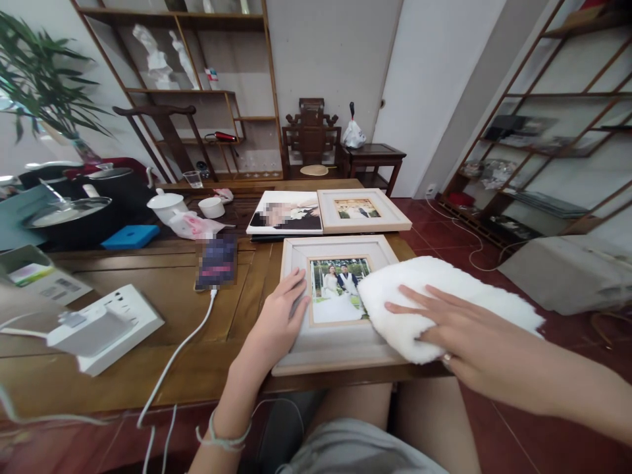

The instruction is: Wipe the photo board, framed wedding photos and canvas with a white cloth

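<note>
A light wooden picture frame (340, 352) lies on the near right of the table, a wedding photo in its middle. My left hand (281, 316) grips the frame's left side, fingers bent over the border. With fingers spread, my right hand (444, 322) presses and holds a fluffy white cloth (444, 276) against the frame's right side. That cloth covers the right border and part of the photo's edge, and its far end hangs past the table. Just behind lie a second wooden picture frame (395, 212) and a white-edged photo panel (284, 227), side by side.
On the wooden table (207, 368) stand a power strip (123, 322), a phone (216, 263) with a white cable, a blue box (131, 236), a dark pan (69, 220) and a white lidded bowl (166, 205). Behind are chairs and shelves.
</note>
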A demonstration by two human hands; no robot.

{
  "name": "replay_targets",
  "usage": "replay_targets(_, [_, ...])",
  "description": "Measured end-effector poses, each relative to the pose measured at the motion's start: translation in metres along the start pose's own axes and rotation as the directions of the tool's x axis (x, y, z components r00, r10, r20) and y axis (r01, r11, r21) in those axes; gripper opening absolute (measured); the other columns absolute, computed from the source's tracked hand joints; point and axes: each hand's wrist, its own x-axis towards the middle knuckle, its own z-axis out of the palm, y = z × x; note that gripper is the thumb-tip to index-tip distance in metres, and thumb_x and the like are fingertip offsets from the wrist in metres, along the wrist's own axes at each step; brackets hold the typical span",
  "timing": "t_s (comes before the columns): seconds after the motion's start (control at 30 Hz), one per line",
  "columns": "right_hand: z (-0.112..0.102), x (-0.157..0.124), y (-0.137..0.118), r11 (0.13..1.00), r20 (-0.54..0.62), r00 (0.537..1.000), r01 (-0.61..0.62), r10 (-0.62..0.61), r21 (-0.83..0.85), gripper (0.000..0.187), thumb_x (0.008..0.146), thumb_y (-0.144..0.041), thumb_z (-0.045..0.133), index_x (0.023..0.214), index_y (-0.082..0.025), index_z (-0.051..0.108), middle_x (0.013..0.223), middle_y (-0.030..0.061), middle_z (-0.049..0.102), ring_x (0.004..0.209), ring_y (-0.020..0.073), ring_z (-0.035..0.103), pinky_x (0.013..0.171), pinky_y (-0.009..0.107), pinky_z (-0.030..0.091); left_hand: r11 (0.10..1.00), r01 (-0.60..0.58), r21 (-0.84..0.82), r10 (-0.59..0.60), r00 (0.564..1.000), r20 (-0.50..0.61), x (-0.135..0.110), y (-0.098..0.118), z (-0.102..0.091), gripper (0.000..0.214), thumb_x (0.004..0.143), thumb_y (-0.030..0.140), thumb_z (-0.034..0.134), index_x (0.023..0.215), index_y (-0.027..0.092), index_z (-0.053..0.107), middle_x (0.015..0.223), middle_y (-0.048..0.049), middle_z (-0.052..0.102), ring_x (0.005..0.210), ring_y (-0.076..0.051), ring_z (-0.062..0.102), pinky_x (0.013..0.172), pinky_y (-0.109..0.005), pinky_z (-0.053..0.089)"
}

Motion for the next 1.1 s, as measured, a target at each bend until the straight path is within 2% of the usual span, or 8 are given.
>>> replay_targets(0.13, [-0.015, 0.009, 0.034, 0.96, -0.017, 0.986, -0.16, 0.168, 0.232, 0.029, 0.077, -0.022, 0.047, 0.099, -0.019, 0.067, 0.12, 0.0118, 0.063, 0.11, 0.0333, 0.056, 0.091, 0.048, 0.047, 1.0, -0.01, -0.002, 0.01, 1.0, 0.013, 0.001, -0.001, 0.001, 0.04, 0.09, 0.026, 0.043, 0.121, 0.006, 0.059, 0.131, -0.0149, 0.056, 0.127, -0.025, 0.047, 0.107, -0.04, 0.038])
replay_targets(0.23, [-0.016, 0.041, 0.055, 0.915, -0.315, 0.877, -0.27, 0.362, 0.301, 0.035, 0.076, -0.036, 0.058, 0.104, -0.014, 0.061, 0.102, 0.0135, 0.067, 0.086, 0.0317, 0.064, 0.074, 0.045, 0.053, 1.0, -0.005, -0.003, 0.005, 1.0, 0.017, 0.001, -0.001, 0.001, 0.039, 0.09, 0.026, 0.044, 0.12, 0.007, 0.06, 0.131, -0.014, 0.056, 0.124, -0.025, 0.05, 0.106, -0.04, 0.039])
replay_targets(0.27, [-0.015, 0.056, 0.059, 0.92, -0.447, 0.81, -0.278, 0.38, 0.278, 0.037, 0.072, -0.034, 0.062, 0.103, -0.013, 0.059, 0.1, 0.0138, 0.067, 0.084, 0.0319, 0.063, 0.072, 0.045, 0.053, 1.0, -0.001, -0.003, 0.001, 1.0, 0.019, 0.001, -0.001, 0.001, 0.039, 0.09, 0.026, 0.044, 0.119, 0.007, 0.06, 0.131, -0.0139, 0.056, 0.124, -0.025, 0.05, 0.106, -0.04, 0.039])
replay_targets(0.33, [-0.011, 0.088, 0.061, 0.956, -0.575, 0.766, -0.265, 0.287, 0.124, 0.027, 0.073, -0.019, 0.056, 0.098, -0.013, 0.059, 0.093, 0.0141, 0.067, 0.081, 0.0311, 0.064, 0.07, 0.046, 0.052, 1.0, 0.008, -0.006, -0.007, 1.0, 0.022, 0.001, -0.001, 0.0, 0.039, 0.089, 0.026, 0.045, 0.12, 0.007, 0.06, 0.131, -0.0141, 0.056, 0.124, -0.025, 0.05, 0.106, -0.04, 0.039])
replay_targets(0.43, [-0.006, 0.134, 0.047, 0.993, -0.576, 0.816, -0.105, 0.051, -0.061, 0.033, 0.068, -0.001, 0.046, 0.096, -0.014, 0.06, 0.113, 0.0167, 0.062, 0.108, 0.031, 0.056, 0.086, 0.047, 0.048, 0.999, 0.025, -0.02, -0.024, 0.999, 0.025, 0.0, -0.001, 0.0, 0.039, 0.089, 0.025, 0.046, 0.121, 0.007, 0.059, 0.133, -0.0143, 0.054, 0.125, -0.025, 0.049, 0.107, -0.04, 0.038])
replay_targets(0.5, [-0.004, 0.159, 0.032, 0.972, -0.458, 0.863, 0.143, -0.214, -0.184, 0.039, 0.064, 0.003, 0.045, 0.094, -0.016, 0.06, 0.126, 0.0135, 0.056, 0.123, 0.0272, 0.044, 0.1, 0.047, 0.038, 0.999, 0.032, -0.033, -0.032, 0.999, 0.018, 0.001, 0.0, -0.001, 0.037, 0.088, 0.024, 0.047, 0.119, 0.008, 0.061, 0.132, -0.014, 0.055, 0.124, -0.025, 0.05, 0.106, -0.04, 0.038])
replay_targets(0.63, [0.0, 0.184, 0.009, 0.807, -0.169, 0.807, 0.501, -0.566, -0.314, 0.044, 0.063, 0.005, 0.046, 0.099, -0.016, 0.059, 0.127, 0.0129, 0.056, 0.122, 0.0229, 0.046, 0.106, 0.047, 0.029, 0.999, 0.013, -0.052, -0.013, 1.0, -0.008, 0.002, 0.002, -0.001, 0.031, 0.087, 0.021, 0.048, 0.111, 0.011, 0.065, 0.125, -0.0122, 0.06, 0.118, -0.024, 0.054, 0.102, -0.037, 0.042])
replay_targets(1.1, [0.011, 0.181, 0.023, 0.891, -0.189, 0.925, 0.237, -0.329, -0.388, 0.05, 0.068, 0.008, 0.044, 0.113, -0.012, 0.056, 0.128, 0.0207, 0.053, 0.126, 0.0234, 0.042, 0.106, 0.047, 0.025, 1.0, 0.008, -0.016, -0.008, 1.0, -0.021, 0.002, -0.003, 0.003, 0.036, 0.086, 0.022, 0.05, 0.117, 0.008, 0.062, 0.129, -0.0154, 0.057, 0.121, -0.025, 0.053, 0.104, -0.04, 0.041])
